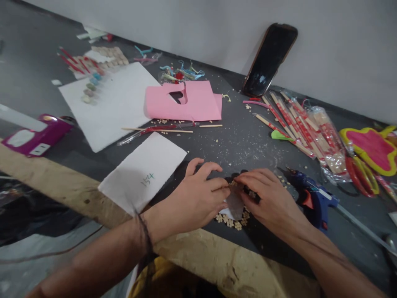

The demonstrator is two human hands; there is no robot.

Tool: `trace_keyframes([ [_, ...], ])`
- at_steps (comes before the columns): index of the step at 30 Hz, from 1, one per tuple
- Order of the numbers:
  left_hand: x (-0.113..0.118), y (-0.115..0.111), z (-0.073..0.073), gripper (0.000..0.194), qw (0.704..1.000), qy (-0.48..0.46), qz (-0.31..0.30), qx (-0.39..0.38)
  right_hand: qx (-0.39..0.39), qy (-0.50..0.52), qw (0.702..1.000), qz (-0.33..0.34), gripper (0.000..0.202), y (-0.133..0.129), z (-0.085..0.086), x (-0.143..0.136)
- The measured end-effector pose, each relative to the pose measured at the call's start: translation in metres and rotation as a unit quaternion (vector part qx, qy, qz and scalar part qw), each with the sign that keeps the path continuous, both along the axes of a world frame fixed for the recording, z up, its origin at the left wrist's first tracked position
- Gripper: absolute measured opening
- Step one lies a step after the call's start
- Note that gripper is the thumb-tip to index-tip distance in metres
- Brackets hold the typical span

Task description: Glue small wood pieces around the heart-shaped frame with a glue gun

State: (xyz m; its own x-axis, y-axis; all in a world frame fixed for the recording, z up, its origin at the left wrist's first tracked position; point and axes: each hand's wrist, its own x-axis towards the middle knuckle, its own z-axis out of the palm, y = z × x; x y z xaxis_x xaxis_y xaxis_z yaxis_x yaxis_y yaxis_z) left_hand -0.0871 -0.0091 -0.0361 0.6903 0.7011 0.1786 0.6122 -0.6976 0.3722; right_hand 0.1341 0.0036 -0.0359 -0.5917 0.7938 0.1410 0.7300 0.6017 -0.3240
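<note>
Between my hands, on the dark tabletop, is a small pale sheet (235, 206) edged with tiny wooden flower shapes (230, 221). My left hand (198, 196) is at its left side, thumb and index finger closed on the edge while the other fingers lift away. On the opposite side, my right hand (269, 200) has its fingers bent together at the upper edge of the same piece. Its fingertips partly cover the flowers there, and whether it grips a separate flower is hidden. A blue glue gun (314, 198) lies right of my right hand.
A white card (144, 171) with green handwriting lies left. Behind it are a larger white sheet (108, 105) and folded pink paper (198, 101). A phone (269, 60) leans on the wall. Wrapped chopsticks (304, 120), scissors (361, 171) and a purple device (37, 134) lie around.
</note>
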Motion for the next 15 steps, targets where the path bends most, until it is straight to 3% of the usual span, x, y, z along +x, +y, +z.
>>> trace_keyframes([
  [15,0.0,-0.0008,-0.0029,0.021,1.0,0.0,0.003,0.015,0.018,0.009,1.0,-0.003,0.016,0.0023,-0.0007,-0.0055],
])
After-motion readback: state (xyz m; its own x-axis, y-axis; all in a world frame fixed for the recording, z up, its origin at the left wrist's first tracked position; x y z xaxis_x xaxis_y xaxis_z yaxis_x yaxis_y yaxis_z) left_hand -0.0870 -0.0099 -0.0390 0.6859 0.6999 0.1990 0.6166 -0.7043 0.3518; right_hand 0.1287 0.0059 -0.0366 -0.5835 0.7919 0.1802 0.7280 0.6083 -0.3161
